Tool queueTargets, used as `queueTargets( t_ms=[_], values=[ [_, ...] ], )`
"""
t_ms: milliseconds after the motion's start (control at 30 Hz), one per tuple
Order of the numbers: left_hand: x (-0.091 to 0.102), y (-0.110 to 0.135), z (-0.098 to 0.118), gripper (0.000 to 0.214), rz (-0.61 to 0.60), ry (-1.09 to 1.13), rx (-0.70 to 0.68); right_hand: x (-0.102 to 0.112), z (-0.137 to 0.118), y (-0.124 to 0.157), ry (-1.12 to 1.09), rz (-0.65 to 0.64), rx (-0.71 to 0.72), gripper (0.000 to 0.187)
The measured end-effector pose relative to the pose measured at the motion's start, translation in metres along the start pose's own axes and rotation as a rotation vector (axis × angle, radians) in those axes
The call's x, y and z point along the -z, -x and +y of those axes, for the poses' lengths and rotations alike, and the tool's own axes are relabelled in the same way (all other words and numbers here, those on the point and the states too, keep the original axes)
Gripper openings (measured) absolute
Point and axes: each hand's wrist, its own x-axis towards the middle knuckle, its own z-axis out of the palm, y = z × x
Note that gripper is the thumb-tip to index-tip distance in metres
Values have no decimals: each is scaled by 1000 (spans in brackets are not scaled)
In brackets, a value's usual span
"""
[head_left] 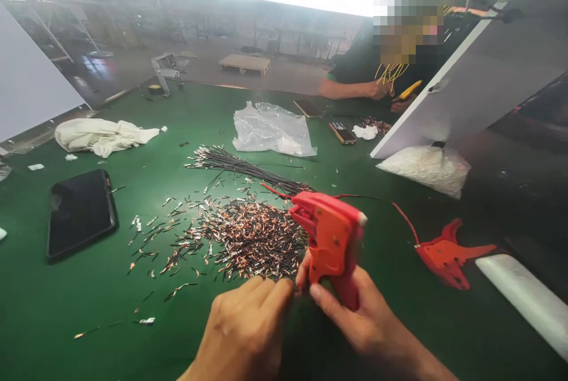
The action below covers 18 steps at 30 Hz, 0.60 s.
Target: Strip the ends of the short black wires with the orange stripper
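Note:
My right hand [361,322] grips the handles of a red wire stripper tool [331,239], held upright over the green table [89,310]. My left hand [246,325] is closed in a pinch right beside the tool's lower jaw; what it holds is hidden. Just beyond lies a heap of short stripped wire pieces with copper ends [239,236]. A bundle of long black wires [248,168] lies behind the heap.
A black phone [80,212] lies at left, a white cloth [100,134] at far left, a clear plastic bag [273,129] at the back. A second red tool [446,255] and a bag of white parts [426,168] sit at right. Another person [390,73] works opposite.

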Motion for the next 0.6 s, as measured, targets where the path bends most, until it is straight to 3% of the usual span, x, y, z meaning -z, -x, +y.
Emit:
queueTargets(
  t_ms=[100,167,233,400,500,600],
  values=[
    [10,-3,-1,23,-51,-28,133,9,-12,-2,247,-12,153,15],
    [14,-7,-2,23,-22,-63,197,10,-16,-3,276,22,127,13],
    [15,-11,-3,22,29,-107,223,9,-17,-5,123,8,-18,8],
    [18,-13,-8,21,121,-202,256,9,-16,-6,-638,-93,-487,21],
    [20,-12,-9,19,169,-188,273,10,-11,-7,-785,-120,-574,20],
    [21,-12,-10,16,216,-193,201,8,-6,-6,-820,-162,-551,20]
  ],
)
